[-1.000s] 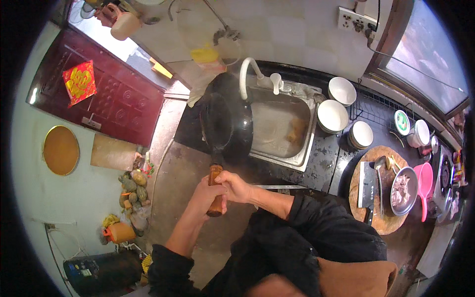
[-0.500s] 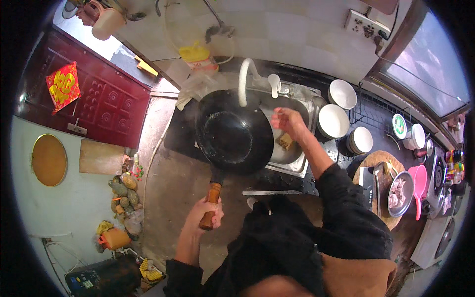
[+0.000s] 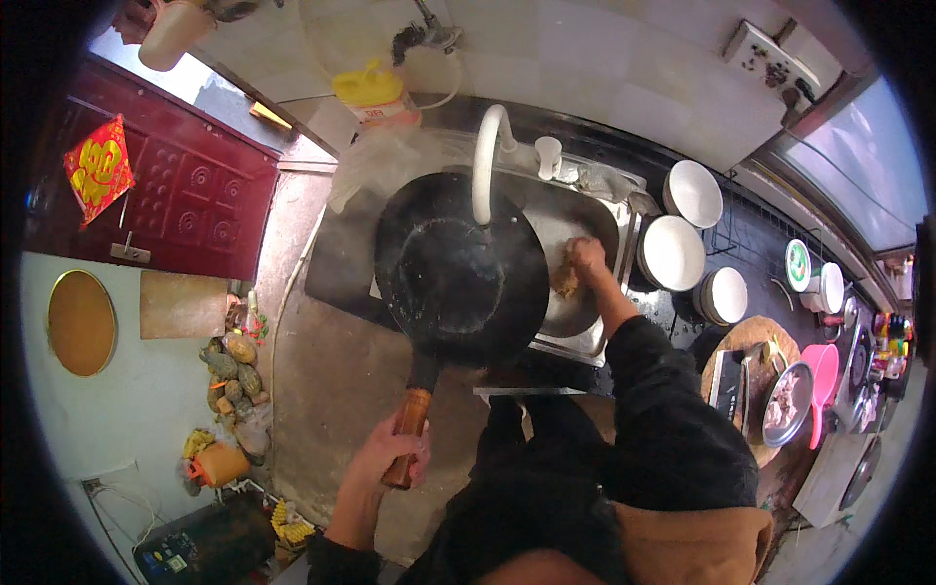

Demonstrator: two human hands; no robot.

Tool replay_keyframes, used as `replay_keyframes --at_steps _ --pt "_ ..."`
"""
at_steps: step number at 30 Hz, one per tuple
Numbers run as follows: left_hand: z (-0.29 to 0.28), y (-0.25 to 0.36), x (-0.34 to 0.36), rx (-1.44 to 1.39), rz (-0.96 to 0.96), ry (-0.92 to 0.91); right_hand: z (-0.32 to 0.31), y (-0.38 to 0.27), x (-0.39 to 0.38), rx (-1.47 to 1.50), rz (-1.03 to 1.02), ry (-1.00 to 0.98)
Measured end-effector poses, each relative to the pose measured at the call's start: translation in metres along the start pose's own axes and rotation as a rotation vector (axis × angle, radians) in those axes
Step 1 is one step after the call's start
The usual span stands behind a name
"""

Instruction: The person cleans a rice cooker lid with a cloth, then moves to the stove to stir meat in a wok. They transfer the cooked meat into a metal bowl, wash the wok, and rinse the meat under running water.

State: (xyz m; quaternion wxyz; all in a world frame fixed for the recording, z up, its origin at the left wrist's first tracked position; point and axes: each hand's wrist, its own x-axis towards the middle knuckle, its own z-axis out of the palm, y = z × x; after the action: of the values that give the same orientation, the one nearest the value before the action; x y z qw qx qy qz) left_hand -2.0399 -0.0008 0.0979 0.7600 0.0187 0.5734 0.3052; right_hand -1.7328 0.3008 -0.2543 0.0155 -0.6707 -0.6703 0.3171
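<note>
My left hand (image 3: 382,454) is closed around the wooden handle (image 3: 408,429) of a black wok (image 3: 456,278). The wok tilts under the white curved tap (image 3: 484,171) and covers the left part of the metal sink (image 3: 597,343). Its inside looks dark and wet, with pale specks along a ring. Down in the sink basin, my right hand (image 3: 587,257) has its fingers closed on a tan, rough-looking scrubbing pad (image 3: 565,281). Part of the pad is hidden by the fingers.
White bowls (image 3: 673,252) stand right of the sink. Farther right, a round chopping board (image 3: 726,356) bears a scale and a metal bowl of raw meat (image 3: 783,402), with a pink ladle (image 3: 822,375) beside it. A yellow-capped jug (image 3: 372,90) stands behind. Vegetables (image 3: 232,375) lie by the left wall.
My right hand has lowered from above the sink, its fingers spread, and closed on the scrubbing pad in the basin. The left hand still holds the wok under the tap.
</note>
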Motion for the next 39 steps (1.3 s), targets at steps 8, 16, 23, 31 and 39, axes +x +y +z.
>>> replay_keyframes --at_steps 8,16,23,31,39 --pt "0.003 0.011 -0.002 -0.011 -0.059 0.062 0.091 0.04 0.013 0.759 -0.01 0.158" --pt "-0.007 0.016 -0.001 -0.024 -0.097 -0.001 -0.002 -0.051 -0.072 0.456 -0.39 0.567" --pt "0.003 0.019 0.002 0.092 -0.113 -0.009 0.042 -0.201 -0.027 0.775 -0.054 -0.06" --pt "0.001 0.022 0.001 0.116 -0.116 0.019 -0.016 -0.164 -0.113 -0.02 -1.047 -0.634" --pt "0.006 0.027 0.007 0.088 -0.118 0.018 0.008 -0.162 -0.094 -0.037 -0.471 -0.372"
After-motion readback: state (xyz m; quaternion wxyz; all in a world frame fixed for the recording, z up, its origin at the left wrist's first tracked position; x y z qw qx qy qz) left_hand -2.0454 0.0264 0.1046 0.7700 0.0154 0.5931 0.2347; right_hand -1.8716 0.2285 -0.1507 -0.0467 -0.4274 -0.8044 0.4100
